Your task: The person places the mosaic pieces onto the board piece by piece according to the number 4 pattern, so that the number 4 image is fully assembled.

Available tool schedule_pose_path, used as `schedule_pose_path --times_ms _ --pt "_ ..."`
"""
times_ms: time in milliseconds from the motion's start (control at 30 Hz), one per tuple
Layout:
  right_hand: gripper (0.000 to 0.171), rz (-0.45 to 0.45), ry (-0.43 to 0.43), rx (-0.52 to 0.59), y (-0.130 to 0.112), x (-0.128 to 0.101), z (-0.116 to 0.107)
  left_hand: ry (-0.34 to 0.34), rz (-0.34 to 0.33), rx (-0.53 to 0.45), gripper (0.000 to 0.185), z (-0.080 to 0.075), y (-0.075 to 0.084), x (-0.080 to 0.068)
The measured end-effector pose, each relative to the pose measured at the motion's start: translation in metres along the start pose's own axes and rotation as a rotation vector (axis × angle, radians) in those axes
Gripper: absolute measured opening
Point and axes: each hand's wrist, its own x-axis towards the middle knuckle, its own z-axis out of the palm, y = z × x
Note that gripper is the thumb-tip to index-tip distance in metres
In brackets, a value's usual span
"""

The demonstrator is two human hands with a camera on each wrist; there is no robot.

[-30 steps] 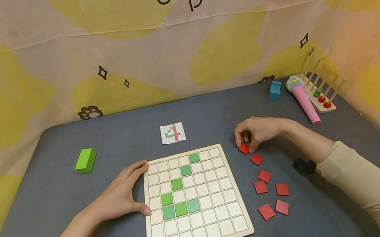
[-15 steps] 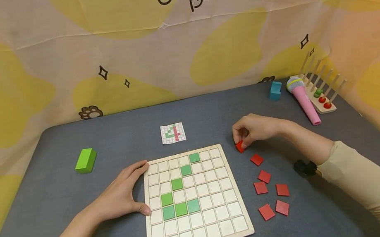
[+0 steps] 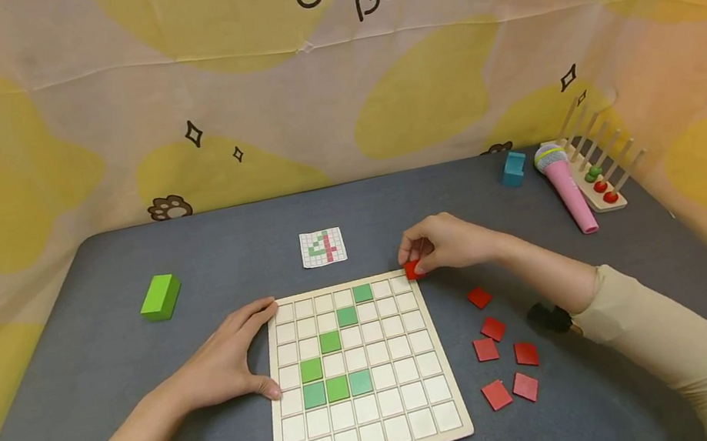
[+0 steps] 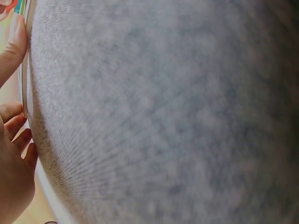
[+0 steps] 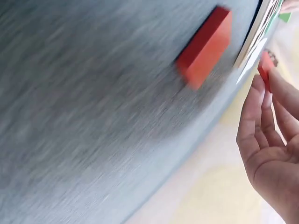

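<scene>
A square board point(image 3: 364, 410) with a grid of white cells lies on the table, a diagonal and a short row of its cells filled with green tiles point(image 3: 329, 342). My left hand point(image 3: 230, 362) rests against the board's left edge, thumb and fingers spread along it; the left wrist view shows it only at its edge. Between thumb and fingers my right hand point(image 3: 448, 242) pinches a red tile point(image 3: 412, 270) at the board's upper right corner. That tile also shows in the right wrist view, held at the fingertips. Several loose red tiles point(image 3: 486, 350) lie right of the board.
Behind the board lies a small pattern card point(image 3: 323, 247) with green and red squares. A green block point(image 3: 160, 297) sits at the left. At the back right are a blue block point(image 3: 513, 169), a pink microphone point(image 3: 566, 189) and a pegged wooden stand point(image 3: 612, 202).
My right hand has lifted the red tile from the table and carried it left to the board's upper right corner. The left hand stays at the board's edge.
</scene>
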Motion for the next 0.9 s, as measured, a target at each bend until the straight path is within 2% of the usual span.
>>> schedule_pose_path --times_ms 300,600,900 --pt "0.017 0.032 0.033 0.076 -0.023 0.012 0.016 -0.01 -0.013 0.025 0.122 -0.002 0.002 0.0" --pt "0.015 0.057 -0.005 0.105 -0.039 0.025 0.028 -0.016 -0.023 0.065 0.122 -0.004 0.005 -0.001" --pt "0.016 0.075 -0.052 0.074 -0.05 0.031 0.039 -0.017 -0.033 0.088 0.123 -0.004 0.003 -0.002"
